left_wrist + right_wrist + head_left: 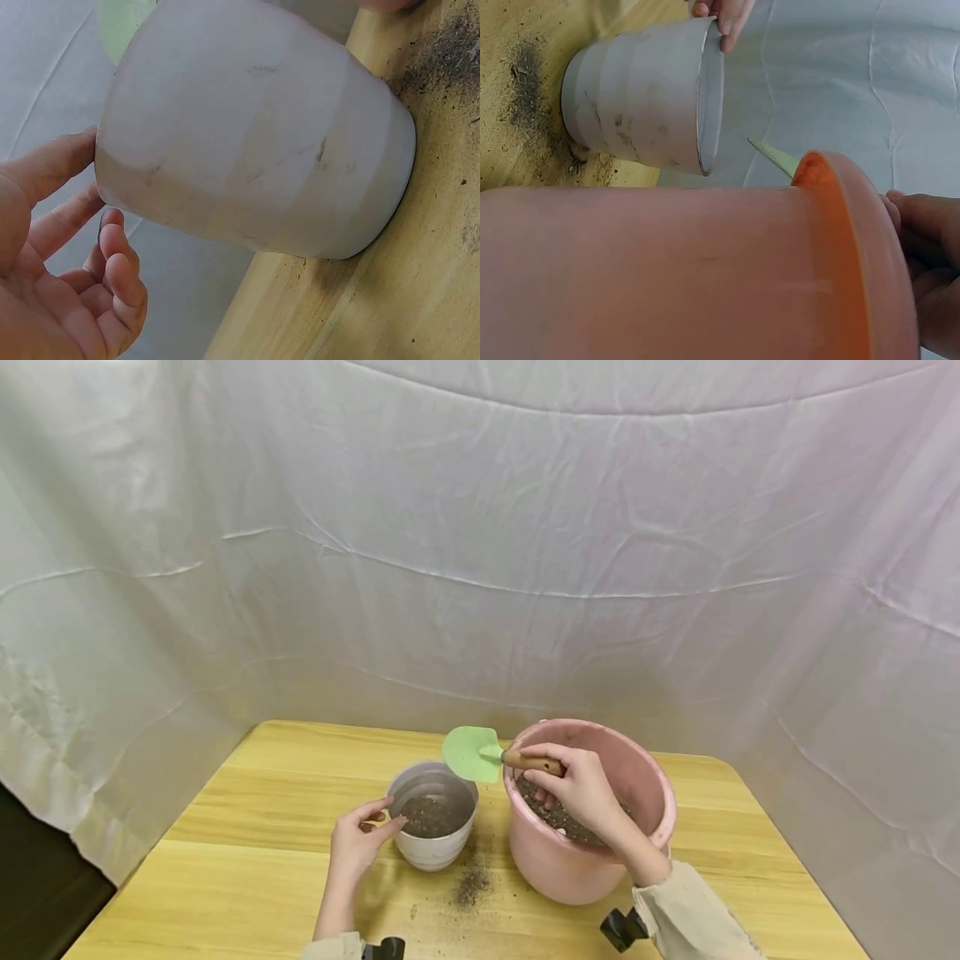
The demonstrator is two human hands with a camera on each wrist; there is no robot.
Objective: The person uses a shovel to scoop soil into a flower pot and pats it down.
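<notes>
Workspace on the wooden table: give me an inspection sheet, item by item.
Surface: wooden table, with spilled soil in front of the two pots.
Job's things: white pot partly filled with soil, upright; pink pot holding soil, upright, to its right; green trowel, blade empty, above the gap between the pots.
Clutter: nothing seen beyond the spilled soil.
Hands: left hand touches the white pot's rim with thumb and fingertips; right hand grips the trowel's wooden handle over the pink pot.
Cables: nothing seen; dark wrist mounts show at both sleeves.
Surroundings: white cloth backdrop behind and at both sides of the table.
</notes>
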